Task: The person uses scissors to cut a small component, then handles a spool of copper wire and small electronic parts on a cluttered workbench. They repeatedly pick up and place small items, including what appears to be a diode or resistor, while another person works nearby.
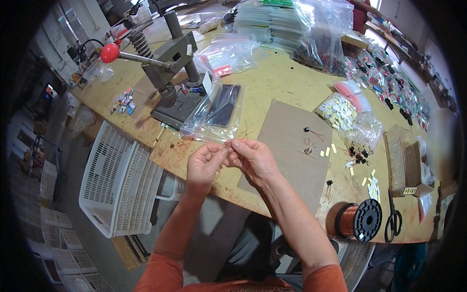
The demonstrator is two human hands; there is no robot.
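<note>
My left hand [205, 163] and my right hand [254, 158] meet over the table's near edge, fingertips pinched together. What lies between the fingers is too small to make out. Just beyond the fingertips lies a clear zip bag [202, 130], with a dark flat rectangular thing [224, 104] in or under it; whether my fingers touch the bag I cannot tell. A few thin reddish wires [246, 132] lie beside the bag. Right of my hands, a brown cardboard sheet [287, 126] carries a small black part with red wires [307, 130] and a small round metal part [308, 151].
A hand press [177, 73] with a red-knobbed lever stands at left. White plastic crates [119, 180] sit below the table edge. At right are a copper wire spool [367, 220], black scissors [393, 221], a bag of small yellow-white pieces [336, 112] and an opened cardboard box [411, 168].
</note>
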